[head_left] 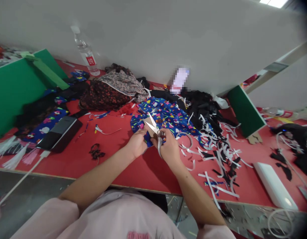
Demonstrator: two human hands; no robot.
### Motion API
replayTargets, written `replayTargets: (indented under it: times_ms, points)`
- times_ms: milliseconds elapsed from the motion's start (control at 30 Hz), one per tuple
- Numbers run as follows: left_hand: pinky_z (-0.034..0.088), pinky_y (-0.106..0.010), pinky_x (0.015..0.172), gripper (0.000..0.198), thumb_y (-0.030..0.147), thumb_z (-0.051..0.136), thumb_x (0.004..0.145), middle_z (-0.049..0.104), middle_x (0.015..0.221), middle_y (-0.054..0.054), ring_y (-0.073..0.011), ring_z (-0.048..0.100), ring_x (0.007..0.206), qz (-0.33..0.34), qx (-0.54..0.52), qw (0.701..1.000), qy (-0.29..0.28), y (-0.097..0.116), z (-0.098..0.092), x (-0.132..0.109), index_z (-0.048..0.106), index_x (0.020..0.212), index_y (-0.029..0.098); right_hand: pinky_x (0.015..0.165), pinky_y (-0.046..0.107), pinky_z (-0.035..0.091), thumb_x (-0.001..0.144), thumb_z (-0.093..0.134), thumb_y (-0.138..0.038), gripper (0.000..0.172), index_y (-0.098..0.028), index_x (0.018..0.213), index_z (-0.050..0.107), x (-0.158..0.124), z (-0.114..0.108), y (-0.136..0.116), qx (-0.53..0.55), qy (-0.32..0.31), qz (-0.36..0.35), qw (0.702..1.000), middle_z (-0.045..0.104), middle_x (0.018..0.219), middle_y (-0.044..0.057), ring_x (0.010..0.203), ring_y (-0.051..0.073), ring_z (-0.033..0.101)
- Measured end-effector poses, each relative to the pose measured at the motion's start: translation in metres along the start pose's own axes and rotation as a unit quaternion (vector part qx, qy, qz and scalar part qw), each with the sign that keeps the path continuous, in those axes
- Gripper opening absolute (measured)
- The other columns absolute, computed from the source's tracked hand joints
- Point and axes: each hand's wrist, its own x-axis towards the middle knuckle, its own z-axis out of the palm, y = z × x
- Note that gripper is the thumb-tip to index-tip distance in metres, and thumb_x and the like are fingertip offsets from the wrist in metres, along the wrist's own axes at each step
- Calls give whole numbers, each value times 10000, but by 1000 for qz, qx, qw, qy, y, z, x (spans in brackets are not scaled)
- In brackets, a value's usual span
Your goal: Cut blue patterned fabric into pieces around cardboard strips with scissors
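Observation:
My right hand (169, 147) is closed round the handles of a pair of metal scissors (151, 126), whose blades stand apart and point up and left. In my left hand (138, 143), fingers closed, is the edge of a flat tan piece (149, 123) that looks like card. The scissor blades lie over this piece; whether they touch it I cannot tell. Beneath both hands spreads a blue printed fabric (168, 113) with colourful figures. A ring of white tape (191, 143) lies just right of my right hand.
White and black strip scraps (220, 159) litter the red table (143, 176) on the right, near a white power bank (275, 186). A black device (60, 132) with a cable lies left. Behind are dark floral cloth (106, 93), a water bottle (87, 56) and a phone (179, 80).

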Motion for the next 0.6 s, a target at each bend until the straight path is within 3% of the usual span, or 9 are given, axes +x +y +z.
replayTargets:
  times_ms: [200, 433, 600]
  points:
    - [484, -318, 810, 300, 324, 474, 874, 675, 1005, -87, -175, 634, 855, -3, -38, 999, -12, -3, 5, -5, 561, 1117, 170, 650, 282, 446, 717, 603, -348, 318, -226, 1005, 548, 0, -5, -3, -17, 28, 37, 999, 672, 848, 24, 737, 199, 623]
    - [490, -277, 679, 279, 351, 479, 866, 679, 819, -57, -153, 617, 679, -9, -30, 1000, 0, -3, 6, -9, 614, 1032, 171, 659, 278, 458, 716, 615, -366, 306, -230, 980, 543, -4, -4, -7, -4, -11, 41, 999, 690, 848, 13, 774, 199, 644]
    - [479, -276, 704, 257, 322, 488, 866, 676, 930, -62, -166, 619, 782, 4, -47, 999, -14, -3, 6, -8, 601, 1041, 172, 674, 288, 465, 721, 611, -357, 306, -229, 991, 544, -3, -3, -6, 4, -23, 43, 999, 696, 867, 19, 789, 204, 647]
